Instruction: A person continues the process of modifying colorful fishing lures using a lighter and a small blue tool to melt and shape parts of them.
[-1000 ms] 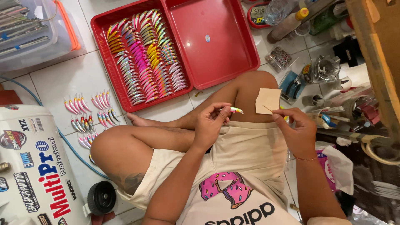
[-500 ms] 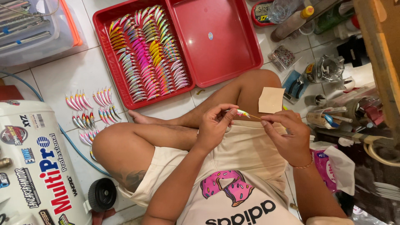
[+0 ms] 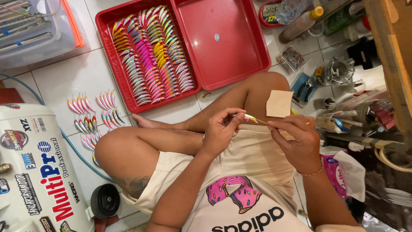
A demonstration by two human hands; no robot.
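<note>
Left hand (image 3: 221, 129) pinching small lure (image 3: 250, 117)

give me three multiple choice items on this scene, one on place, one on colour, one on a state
1. Where do most fishing lures lie?
A. left half of the red tray
B. right half of the tray
C. on the person's lap

2. What colour is the square patch resting on the knee?
A. blue
B. tan
C. green

3. How is the small lure held?
A. lying loose on the floor
B. pinched in the left hand, with the right hand close at its tip
C. lying in the tray

Answers: 1 A, rows fill the left half. 2 B, it is pale tan. 3 B, the left fingertips pinch it.
</note>
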